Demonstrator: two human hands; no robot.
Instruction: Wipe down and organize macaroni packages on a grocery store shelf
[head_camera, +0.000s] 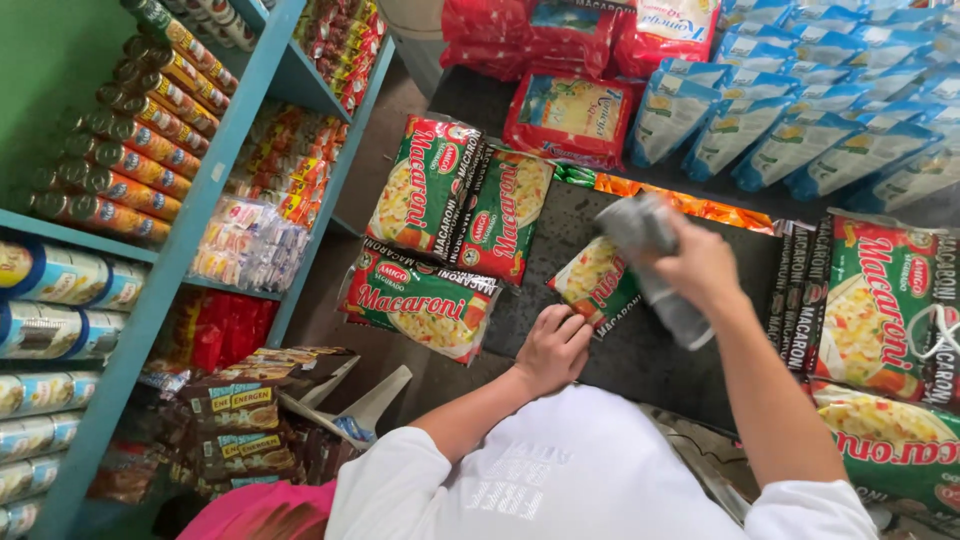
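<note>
My left hand (552, 348) rests on the dark countertop (640, 360), its fingers pinning the near corner of a green pasta packet (592, 280). My right hand (702, 262) hovers just above and to the right of that packet, closed around a crumpled grey cloth (648, 245) that looks motion-blurred. Three more green pasta packets (455, 205) lie in a loose group on the counter's left part, further from my hands.
Larger green pasta bags (880, 310) are stacked at the right. Blue-white pouches (820, 110) and red bags (570, 115) line the back. A blue shelf unit (170, 260) on the left holds tins and snack packs, with brown sachet boxes (240, 410) below.
</note>
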